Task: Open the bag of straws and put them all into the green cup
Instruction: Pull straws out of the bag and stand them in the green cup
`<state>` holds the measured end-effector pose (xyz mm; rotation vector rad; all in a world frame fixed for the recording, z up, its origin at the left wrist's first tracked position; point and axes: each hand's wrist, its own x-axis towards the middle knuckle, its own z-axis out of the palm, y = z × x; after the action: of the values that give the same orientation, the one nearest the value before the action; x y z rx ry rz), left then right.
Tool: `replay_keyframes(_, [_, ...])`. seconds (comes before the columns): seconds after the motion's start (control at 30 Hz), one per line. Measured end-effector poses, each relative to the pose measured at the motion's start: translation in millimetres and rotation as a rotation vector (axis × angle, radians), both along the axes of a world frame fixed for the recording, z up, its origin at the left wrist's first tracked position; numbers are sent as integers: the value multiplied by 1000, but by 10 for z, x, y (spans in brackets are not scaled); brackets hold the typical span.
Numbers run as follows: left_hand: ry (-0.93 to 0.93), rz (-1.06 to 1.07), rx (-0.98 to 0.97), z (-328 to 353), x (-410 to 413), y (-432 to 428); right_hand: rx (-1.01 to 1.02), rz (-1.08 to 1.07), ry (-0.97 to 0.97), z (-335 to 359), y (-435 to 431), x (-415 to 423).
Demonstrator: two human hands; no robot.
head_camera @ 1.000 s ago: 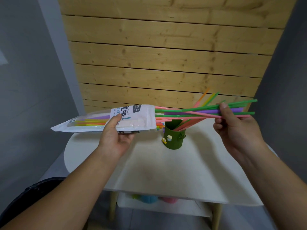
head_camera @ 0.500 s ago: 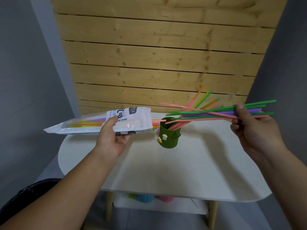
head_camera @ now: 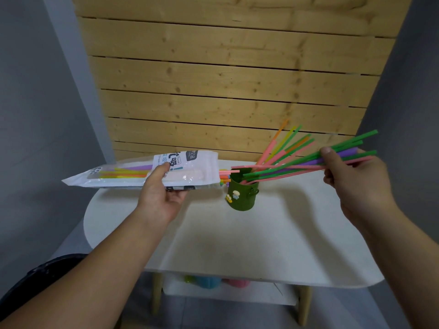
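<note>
green, pink and purple straws fan out across the right of the frame, pinched in a bundle by my right hand, thumb on top and fingers curled beneath. their free ends reach left to just above the mouth of the green cup; i can't tell whether any tip has gone below the rim. the cup stands upright on the white table, a little right of centre, with small figures stuck on its front. a second lot of straws leans in it, orange, yellow, pink and green, tilting toward the upper right against the wooden slat wall.

my left hand is at centre left, closed around the bag of straws, thumb on the printed face and fingers under it. the bag lies nearly level above the table's left end, its sealed end pointing to the left edge of the frame and its open mouth just beside the cup. yellow, orange and purple straws show through the clear panel, and a few short ends poke out of the mouth. under the table, low in the frame, a shelf holds blurred coloured things.
</note>
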<state>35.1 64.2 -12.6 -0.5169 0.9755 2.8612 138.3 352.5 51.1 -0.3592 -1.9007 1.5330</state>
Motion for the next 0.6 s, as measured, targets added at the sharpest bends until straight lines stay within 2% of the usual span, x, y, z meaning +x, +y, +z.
replay_keyframes(0.27, [29,-14,-5,8,-8,-34,166,-3,-10,122,-33,40])
replay_keyframes(0.6, [35,-21,3,16,3,-9,231,44,-55,169,-166,-90])
